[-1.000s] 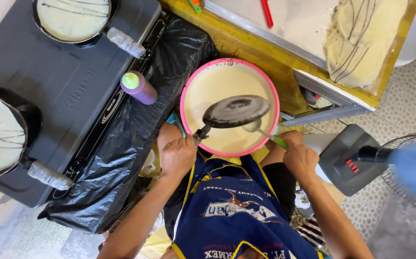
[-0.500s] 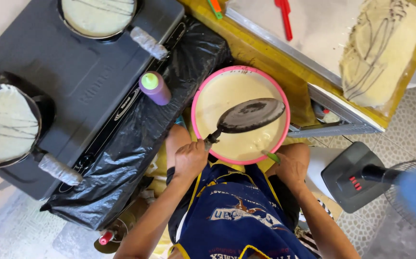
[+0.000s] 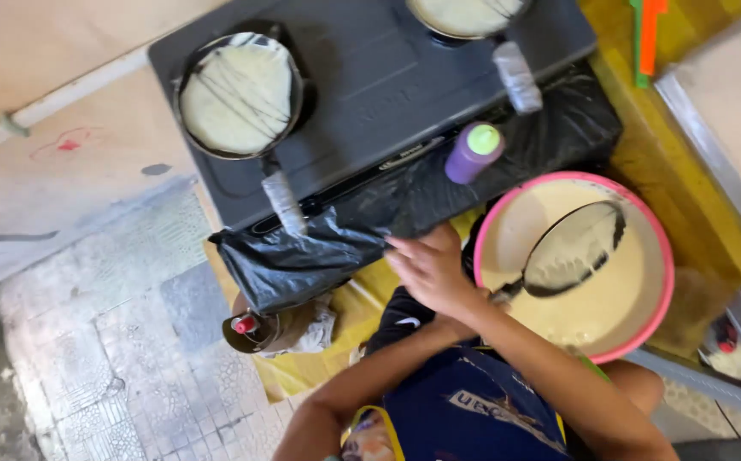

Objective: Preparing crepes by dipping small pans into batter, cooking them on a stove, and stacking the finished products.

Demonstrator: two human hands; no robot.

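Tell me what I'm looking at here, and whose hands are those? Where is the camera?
There is no machine here, just a person cooking. The camera sits on that person's head and looks straight down, so you see their arms and blue apron from above.

At the top is a black stove with a pan holding a pale, thin pancake with dark lines across it. A second pan peeks in at the top edge. Black plastic hangs in front of the stove, and a purple bottle with a green cap stands on it.

The pink bowl is full of pale batter, and a small dark pan is tilted over it.

The right hand reaches across with open fingers, by the plastic. The left hand is hidden under that arm, just where the small pan's handle ends, so it probably holds it.
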